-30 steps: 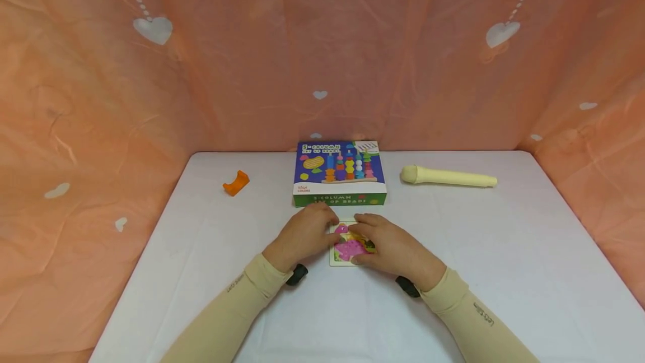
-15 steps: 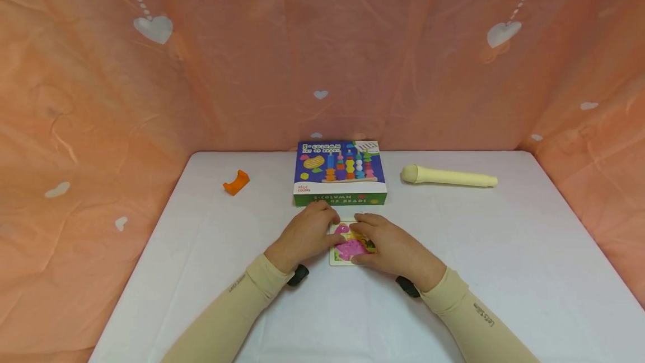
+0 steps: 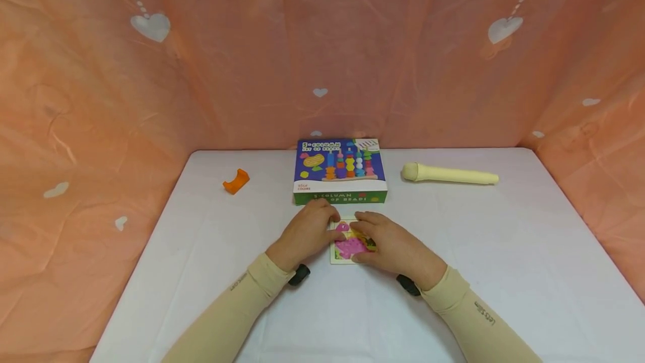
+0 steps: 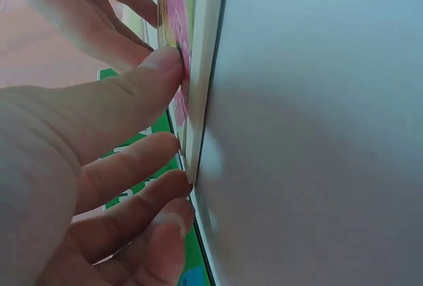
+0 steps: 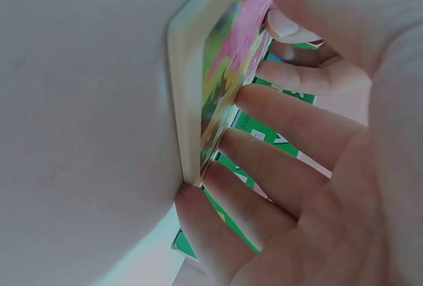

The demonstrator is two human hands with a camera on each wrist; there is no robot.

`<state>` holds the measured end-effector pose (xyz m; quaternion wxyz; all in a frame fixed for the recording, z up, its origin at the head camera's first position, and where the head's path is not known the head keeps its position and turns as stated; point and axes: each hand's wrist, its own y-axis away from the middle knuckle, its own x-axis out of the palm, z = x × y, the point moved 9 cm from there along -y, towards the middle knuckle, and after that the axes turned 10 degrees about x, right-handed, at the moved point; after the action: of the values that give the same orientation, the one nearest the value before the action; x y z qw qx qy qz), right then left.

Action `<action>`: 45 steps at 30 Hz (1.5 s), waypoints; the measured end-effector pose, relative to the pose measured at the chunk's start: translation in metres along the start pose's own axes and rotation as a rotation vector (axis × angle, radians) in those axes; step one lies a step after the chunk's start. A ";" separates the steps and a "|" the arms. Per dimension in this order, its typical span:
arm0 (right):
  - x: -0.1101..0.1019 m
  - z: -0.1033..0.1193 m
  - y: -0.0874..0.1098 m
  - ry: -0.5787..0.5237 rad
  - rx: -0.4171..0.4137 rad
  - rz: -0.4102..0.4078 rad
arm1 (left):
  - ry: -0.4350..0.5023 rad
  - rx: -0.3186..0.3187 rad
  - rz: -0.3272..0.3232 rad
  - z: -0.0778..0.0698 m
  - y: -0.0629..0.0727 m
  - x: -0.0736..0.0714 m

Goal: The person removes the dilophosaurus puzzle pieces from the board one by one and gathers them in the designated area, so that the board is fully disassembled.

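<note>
A small wooden puzzle board [image 3: 347, 249] with a pink dinosaur picture and a pale rim lies flat on the white table. My left hand [image 3: 306, 235] is at its left side; in the left wrist view the thumb [image 4: 158, 68] presses on the picture while other fingertips touch the far edge and corner. From the right, my right hand [image 3: 398, 248] spans over the board, covering much of its right half. The right wrist view shows its extended fingers [image 5: 277, 160] with tips on the picture and at the rim's corner. Seams between the picture's pieces are partly hidden by both hands.
Right behind the board sits a blue and green bead set box [image 3: 340, 168]. An orange curved block [image 3: 236, 181] lies at the back left, a pale yellow microphone-shaped stick [image 3: 450, 175] at the back right. Peach cloth [image 3: 242, 71] hangs around the table [image 3: 504, 240].
The left hand has shifted very slightly to the right on the board. Otherwise hands and board keep nearly the same place; the head view has tilted slightly.
</note>
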<state>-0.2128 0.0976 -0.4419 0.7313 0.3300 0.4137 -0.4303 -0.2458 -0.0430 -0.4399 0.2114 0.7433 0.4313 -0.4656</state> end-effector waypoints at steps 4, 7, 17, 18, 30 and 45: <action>-0.001 0.001 -0.001 0.004 -0.015 -0.007 | 0.000 0.005 -0.021 0.000 -0.001 -0.003; -0.002 0.001 -0.001 0.001 -0.015 -0.009 | 0.010 0.005 -0.027 0.000 -0.002 -0.004; -0.001 0.001 -0.001 -0.005 -0.029 -0.015 | 0.074 -0.043 0.004 0.002 -0.002 -0.001; -0.001 0.001 -0.001 -0.004 -0.031 -0.017 | 0.077 -0.045 0.006 0.002 -0.002 -0.001; 0.001 -0.001 -0.002 0.009 -0.024 -0.012 | 0.081 -0.030 -0.018 0.003 -0.003 -0.002; 0.001 -0.001 -0.002 0.007 -0.015 -0.001 | 0.198 -0.016 -0.079 0.007 -0.003 -0.003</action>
<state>-0.2151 0.0972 -0.4432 0.7319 0.3259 0.4198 -0.4264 -0.2520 -0.0478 -0.4397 0.1552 0.7665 0.4827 -0.3942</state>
